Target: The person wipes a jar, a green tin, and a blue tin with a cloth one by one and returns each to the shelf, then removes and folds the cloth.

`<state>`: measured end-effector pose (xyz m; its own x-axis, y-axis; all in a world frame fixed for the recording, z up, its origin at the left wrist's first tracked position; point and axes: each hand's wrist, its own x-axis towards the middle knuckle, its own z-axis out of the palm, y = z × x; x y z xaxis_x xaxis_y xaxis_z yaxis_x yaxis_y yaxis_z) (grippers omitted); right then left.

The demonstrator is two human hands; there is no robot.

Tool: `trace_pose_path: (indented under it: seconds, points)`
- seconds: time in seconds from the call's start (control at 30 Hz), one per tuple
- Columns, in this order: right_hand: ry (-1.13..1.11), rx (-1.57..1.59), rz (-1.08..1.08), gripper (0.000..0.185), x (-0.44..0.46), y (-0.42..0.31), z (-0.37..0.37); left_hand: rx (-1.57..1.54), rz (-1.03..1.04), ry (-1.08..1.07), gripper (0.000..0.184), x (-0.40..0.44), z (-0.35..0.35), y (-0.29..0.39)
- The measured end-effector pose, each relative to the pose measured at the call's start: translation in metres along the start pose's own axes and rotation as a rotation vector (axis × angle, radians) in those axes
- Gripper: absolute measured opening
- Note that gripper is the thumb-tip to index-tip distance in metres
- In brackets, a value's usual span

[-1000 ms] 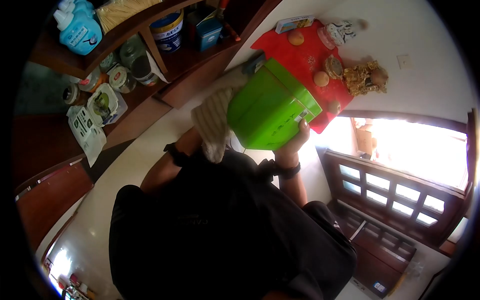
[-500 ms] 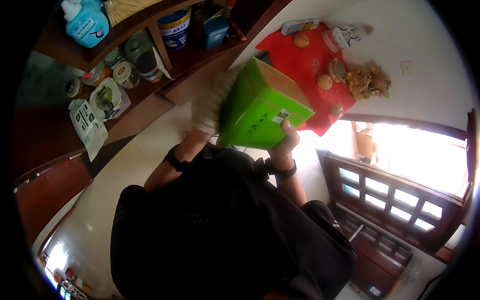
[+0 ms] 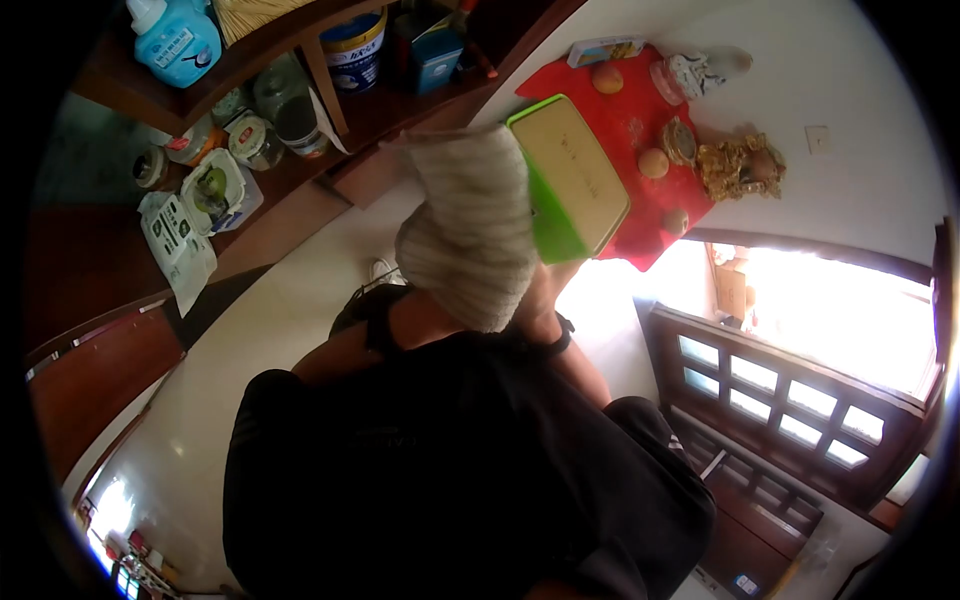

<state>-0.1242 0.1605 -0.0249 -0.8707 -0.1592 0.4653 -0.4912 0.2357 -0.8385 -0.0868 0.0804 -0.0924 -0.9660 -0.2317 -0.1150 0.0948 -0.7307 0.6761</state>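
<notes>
My right hand [image 3: 540, 305] grips the near end of a green box [image 3: 556, 222]; its fingers are partly hidden. The box is tilted, showing a beige face with a green edge and faint dark marks. A striped off-white cloth [image 3: 470, 215] is draped over my left hand, which is hidden beneath it; only the wrist [image 3: 424, 320] shows. The cloth lies against the left side of the box and hangs past it. Dark bands circle both wrists.
A red cloth [image 3: 640, 110] beyond the box bears round fruit [image 3: 607, 78], a gold ornament [image 3: 740, 168] and a jar. Dark wooden shelves [image 3: 330, 190] at left hold jars, a blue bottle [image 3: 176, 42] and a tin [image 3: 354, 60]. A barred wooden door [image 3: 780, 395] stands at right.
The green box has turned, so its beige face shows instead of the printed green side. My left hand and the cloth have swung nearer, in front of the box's left side.
</notes>
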Motion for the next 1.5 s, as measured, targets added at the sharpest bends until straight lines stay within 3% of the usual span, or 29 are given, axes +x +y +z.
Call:
trace_pose_path:
  seconds: [0.2,0.33,0.43,0.6,0.67,0.73,0.8,0.83,1.0,1.07,1.27,1.37,1.5]
  points:
    - [-0.396,-0.269,-0.336,0.067,-0.043,0.027,-0.017,0.127,0.045,-0.087,0.047,0.01,-0.037,0.007]
    - [-0.411,-0.262,-0.343,0.082,-0.04,0.018,-0.02,0.259,0.089,-0.187,0.046,0.013,-0.058,0.034]
    - [-0.134,-0.056,-0.29,0.058,-0.015,-0.032,-0.022,0.338,0.108,-0.249,0.045,0.017,-0.061,0.05]
    - [-0.3,0.036,-0.166,0.06,-0.006,-0.015,-0.04,0.2,0.009,-0.238,0.04,0.024,-0.042,0.061]
    - [-0.272,0.03,-0.098,0.061,-0.004,-0.012,-0.037,0.471,0.198,-0.358,0.046,0.037,-0.05,0.058]
    - [-0.231,0.338,0.095,0.095,0.0,-0.007,-0.028,0.696,0.296,-0.435,0.049,0.045,-0.071,0.046]
    - [-0.202,0.449,0.153,0.123,0.012,-0.009,-0.02,0.82,0.331,-0.465,0.049,0.046,-0.08,0.046]
    - [-0.188,0.525,0.37,0.149,0.014,-0.018,-0.019,0.833,0.321,-0.459,0.049,0.044,-0.084,0.046]
    - [-0.566,0.55,0.473,0.136,0.005,0.029,-0.033,0.819,0.286,-0.413,0.05,0.038,-0.074,0.067]
    - [-0.608,0.743,0.581,0.133,-0.003,0.04,-0.031,0.805,0.281,-0.392,0.05,0.038,-0.072,0.07]
    - [-0.555,0.72,0.739,0.132,-0.012,0.047,-0.03,0.75,0.253,-0.301,0.05,0.035,-0.074,0.066]
    - [-0.643,0.648,0.686,0.13,-0.014,0.054,-0.037,0.718,0.225,-0.269,0.051,0.033,-0.076,0.061]
    - [-0.655,0.577,0.681,0.132,0.012,0.002,-0.042,0.672,0.183,-0.271,0.051,0.03,-0.067,0.066]
